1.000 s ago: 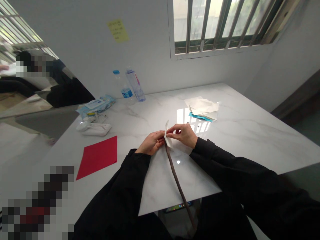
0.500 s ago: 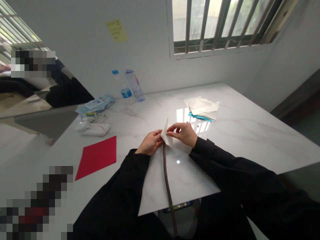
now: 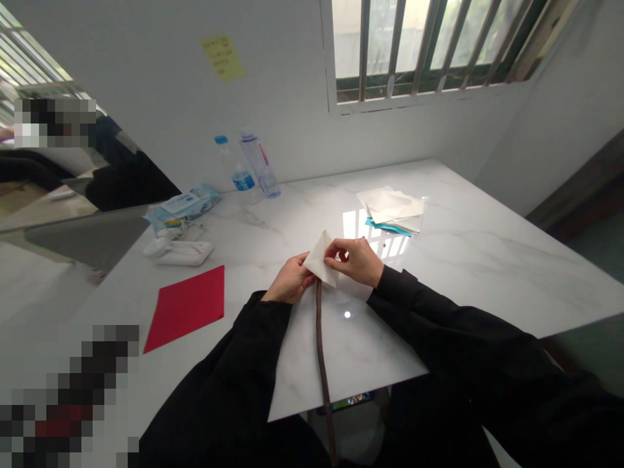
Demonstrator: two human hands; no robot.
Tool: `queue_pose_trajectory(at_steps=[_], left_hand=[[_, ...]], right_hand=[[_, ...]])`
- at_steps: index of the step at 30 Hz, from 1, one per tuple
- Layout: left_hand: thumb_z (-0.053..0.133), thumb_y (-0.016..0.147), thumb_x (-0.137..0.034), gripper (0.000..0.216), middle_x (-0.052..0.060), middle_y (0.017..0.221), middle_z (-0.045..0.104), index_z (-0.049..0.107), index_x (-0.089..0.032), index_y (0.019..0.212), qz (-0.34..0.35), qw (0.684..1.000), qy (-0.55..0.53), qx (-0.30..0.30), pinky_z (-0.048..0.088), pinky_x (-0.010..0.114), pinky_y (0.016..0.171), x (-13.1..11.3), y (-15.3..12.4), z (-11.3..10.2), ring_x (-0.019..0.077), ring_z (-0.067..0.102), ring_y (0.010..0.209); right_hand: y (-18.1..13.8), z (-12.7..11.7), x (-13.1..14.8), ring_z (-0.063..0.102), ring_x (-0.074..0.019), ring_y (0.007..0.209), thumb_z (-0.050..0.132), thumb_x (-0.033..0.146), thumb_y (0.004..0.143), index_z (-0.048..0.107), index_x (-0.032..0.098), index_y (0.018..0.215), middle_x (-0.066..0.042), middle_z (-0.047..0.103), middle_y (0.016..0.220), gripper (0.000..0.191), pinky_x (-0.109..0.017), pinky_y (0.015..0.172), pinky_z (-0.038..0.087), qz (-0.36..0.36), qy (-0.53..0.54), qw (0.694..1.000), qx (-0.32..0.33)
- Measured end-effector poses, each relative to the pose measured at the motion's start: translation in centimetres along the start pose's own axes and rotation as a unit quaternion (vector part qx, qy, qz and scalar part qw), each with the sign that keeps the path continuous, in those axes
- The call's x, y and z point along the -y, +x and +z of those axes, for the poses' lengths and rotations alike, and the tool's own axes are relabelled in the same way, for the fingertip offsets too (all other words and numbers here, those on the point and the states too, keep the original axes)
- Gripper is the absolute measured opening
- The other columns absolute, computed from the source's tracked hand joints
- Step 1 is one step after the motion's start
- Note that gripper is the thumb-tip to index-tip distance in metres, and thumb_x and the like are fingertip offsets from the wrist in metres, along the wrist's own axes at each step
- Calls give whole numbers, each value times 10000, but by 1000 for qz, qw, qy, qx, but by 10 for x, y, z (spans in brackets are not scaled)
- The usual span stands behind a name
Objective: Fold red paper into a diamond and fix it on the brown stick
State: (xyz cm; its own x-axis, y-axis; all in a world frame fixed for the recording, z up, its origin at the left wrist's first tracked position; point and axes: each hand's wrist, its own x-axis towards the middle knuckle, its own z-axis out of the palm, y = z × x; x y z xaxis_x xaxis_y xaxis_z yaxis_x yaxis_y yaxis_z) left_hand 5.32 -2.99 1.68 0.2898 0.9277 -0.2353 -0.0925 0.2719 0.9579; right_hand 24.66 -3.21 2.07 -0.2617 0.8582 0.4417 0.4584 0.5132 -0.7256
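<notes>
Held up above the marble-patterned table is a small piece of folded cream paper (image 3: 319, 260), its point upward. My left hand (image 3: 290, 278) is closed on the paper's left side, some fingers hidden behind it. Thumb and forefinger of my right hand (image 3: 358, 261) pinch together at the paper's right side. A long, thin brown cord or stick (image 3: 320, 338) runs from just under the paper down past the table's front edge to my lap. Whether it touches the paper, I cannot tell.
A red paper sheet (image 3: 188, 305) lies left of my hands. Cream papers (image 3: 394, 207) with a blue sheet (image 3: 390, 226) lie at the back right. Two bottles (image 3: 258, 162), a wipes pack (image 3: 182, 205) and a white device (image 3: 182, 252) stand back left. A phone-like screen (image 3: 351, 400) shows below the edge.
The folded paper has turned, so its broad face now shows where it stood nearly edge-on. Both hands stay in almost the same place. The brown length's lower end has swung slightly left.
</notes>
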Motion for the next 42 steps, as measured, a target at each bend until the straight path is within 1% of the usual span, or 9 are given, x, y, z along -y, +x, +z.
queue_pose_trajectory(at_steps=[4,9,13,16,20,26,30,35,42], left_hand=[[948,549,-317,377,38,783,743,791,-150,848,4,1000,0,-13,502,247,692,0,1,0,202,668,787],[956,528,-277,421,52,850,767,802,-150,898,-9,1000,-17,-7,511,253,734,-2,1,2,208,683,847],[948,540,-253,376,52,803,755,803,-144,869,-12,1000,-18,-5,519,254,745,-3,0,2,192,676,823],[932,585,-267,330,51,768,742,799,-135,857,-8,1000,-5,-4,513,251,712,-1,1,0,172,652,764],[906,657,-320,311,75,788,750,796,-124,871,10,1000,16,-3,525,279,723,3,3,-4,194,662,785],[949,588,-344,412,87,882,778,816,-135,918,1,1000,-5,15,530,300,812,0,2,-3,215,687,867],[960,579,-352,402,74,898,781,828,-152,901,-7,1000,-15,18,513,275,809,-2,1,-1,196,671,871],[950,622,-418,418,57,888,776,836,-162,931,-12,999,-31,22,490,234,767,-2,1,-3,154,640,821],[905,699,-387,363,70,913,774,829,-157,970,-2,999,-18,27,493,265,795,-2,1,-5,184,662,860]], right_hand=[[3,-4,-7,550,-99,618,812,208,827,779,206,854,22,739,770,43,-231,644,442,1,12,1000,19],[4,-3,-11,569,-109,623,860,246,799,801,216,853,13,760,780,86,-247,649,448,14,3,1000,4],[4,-3,-8,589,-115,617,845,252,818,806,213,845,12,759,737,61,-255,655,457,32,-5,999,3],[4,-5,-8,601,-111,626,827,236,824,799,207,838,11,765,751,43,-252,658,465,33,-5,999,5],[4,-4,-12,628,-115,652,804,227,826,781,196,843,9,762,774,42,-249,665,502,25,18,999,14],[3,1,-16,679,-136,710,755,181,837,778,199,858,-5,762,807,37,-274,725,599,11,55,998,-8],[2,2,-14,718,-148,746,748,203,849,773,196,874,-20,777,855,36,-283,747,638,16,88,996,-17],[2,3,-11,748,-162,740,772,233,834,757,196,879,-14,774,809,60,-297,754,656,46,111,992,-31],[1,5,-12,761,-181,792,754,270,854,759,213,876,-17,782,834,61,-331,805,663,55,124,990,-38]])
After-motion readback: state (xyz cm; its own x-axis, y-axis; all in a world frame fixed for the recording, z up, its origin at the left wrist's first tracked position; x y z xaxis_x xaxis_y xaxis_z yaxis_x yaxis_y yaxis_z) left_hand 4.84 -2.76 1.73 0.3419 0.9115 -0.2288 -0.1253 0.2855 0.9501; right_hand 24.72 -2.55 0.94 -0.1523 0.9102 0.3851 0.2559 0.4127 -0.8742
